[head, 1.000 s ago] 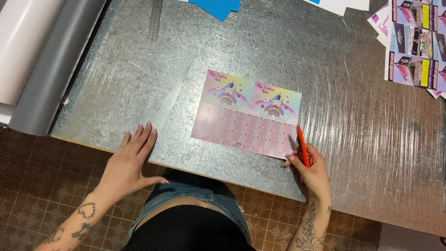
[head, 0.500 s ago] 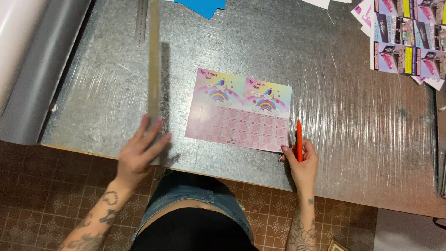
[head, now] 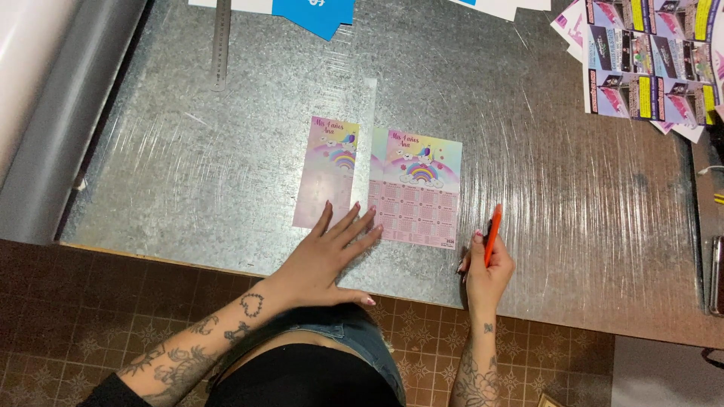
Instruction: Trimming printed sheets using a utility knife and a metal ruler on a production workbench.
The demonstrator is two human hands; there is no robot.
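A pastel card with a rainbow picture and a pink grid [head: 418, 196] lies flat on the metal-topped table [head: 573, 211]. A shiny metal ruler [head: 367, 113] lies lengthwise across the card's middle, hiding a strip of it, so the left part of the card [head: 324, 181] looks separate. My left hand [head: 328, 256] rests flat, fingers spread, on the ruler's near end and the card's lower edge. My right hand [head: 483, 271] sits just right of the card, closed around an orange pen-like tool [head: 492, 234] that points away from me.
A second metal ruler [head: 220, 45] and a blue sheet [head: 317, 15] lie at the far edge. Printed colour sheets [head: 648, 68] are spread at the top right. A grey roll [head: 53, 143] runs along the left. A dark flat object [head: 716, 275] is at the right edge.
My left hand has carried the ruler from left of the card onto the card's middle and now presses it down. My right hand has stayed beside the card with the orange tool.
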